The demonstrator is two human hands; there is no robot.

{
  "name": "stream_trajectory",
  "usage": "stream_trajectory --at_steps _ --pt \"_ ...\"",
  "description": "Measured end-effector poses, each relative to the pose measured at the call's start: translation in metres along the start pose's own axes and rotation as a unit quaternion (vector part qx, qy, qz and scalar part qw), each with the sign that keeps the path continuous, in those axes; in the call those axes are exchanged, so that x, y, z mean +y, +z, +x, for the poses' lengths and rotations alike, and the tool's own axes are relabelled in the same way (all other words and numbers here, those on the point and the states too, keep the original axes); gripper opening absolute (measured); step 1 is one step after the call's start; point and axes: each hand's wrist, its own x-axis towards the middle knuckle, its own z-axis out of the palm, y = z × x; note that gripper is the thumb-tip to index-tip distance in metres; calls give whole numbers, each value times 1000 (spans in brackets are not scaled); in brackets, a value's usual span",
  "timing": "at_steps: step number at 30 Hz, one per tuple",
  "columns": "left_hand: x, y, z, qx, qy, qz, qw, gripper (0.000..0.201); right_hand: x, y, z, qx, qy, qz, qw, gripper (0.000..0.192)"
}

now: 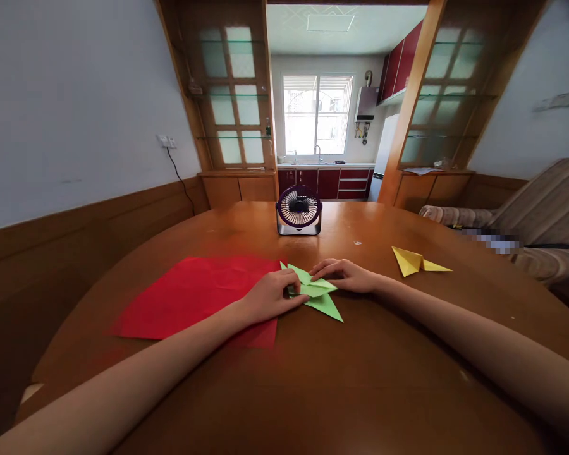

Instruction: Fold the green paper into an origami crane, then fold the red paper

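A light green piece of folded paper (325,304) with pointed corners lies on the wooden table, between my two hands. My left hand (274,292) has its fingers curled round the left part of this paper, with the thumb along its near edge. On the far right side of the paper, my right hand (344,275) presses bent fingers onto a folded flap. Part of the paper is hidden under both hands. Under my left forearm and wrist spreads a sheet of red paper (189,294).
A small dark desk fan (298,208) stands upright on the wooden table (341,379), beyond my hands. A yellow folded paper piece (409,261) rests to the right. Further right is a striped sofa (540,202); a black cord (180,177) hangs at the left wall.
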Motion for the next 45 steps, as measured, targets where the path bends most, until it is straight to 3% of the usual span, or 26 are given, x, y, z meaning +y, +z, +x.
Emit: stream_trajectory --at_steps 4,8,12,14,16,18,21,25,29,31,34,36,42,45 --pt "-1 1 -1 0 -39 -32 999 24 -10 7 3 77 5 -26 997 33" --pt "-2 5 -1 46 -75 -40 995 10 -16 14 5 128 68 -101 984 34" --pt "-6 10 0 100 -109 -70 987 46 -16 21 5 141 49 -193 970 20" --pt "-8 10 0 130 -93 -53 986 66 -17 23 5 151 18 -259 954 20" --pt "-7 9 -1 148 -57 13 987 71 -18 23 5 139 -17 -293 946 16" --pt "-5 7 -2 122 -6 89 989 51 -21 22 5 94 -50 -271 957 12" --pt "-2 3 -3 22 41 120 992 20 -22 16 4 27 -69 -187 980 13" --pt "-1 -2 -4 -39 11 65 997 33 -20 10 2 0 -59 -106 993 33" --pt "-5 -3 -4 -39 4 38 999 37 -20 12 3 23 -66 -125 990 21" --pt "-6 -2 -3 -18 5 33 999 34 -23 16 5 73 -62 -145 985 24" --pt "-4 -1 -1 24 19 14 999 23 -31 21 9 203 -11 -136 970 26" --pt "1 -2 0 58 18 -8 998 21 -38 23 10 256 20 -112 960 25" --pt "21 -10 3 192 -25 -61 979 21 -53 25 13 199 -23 -62 978 24" --pt "25 -11 3 234 -48 -107 965 20 -56 26 15 216 -24 -33 976 17"
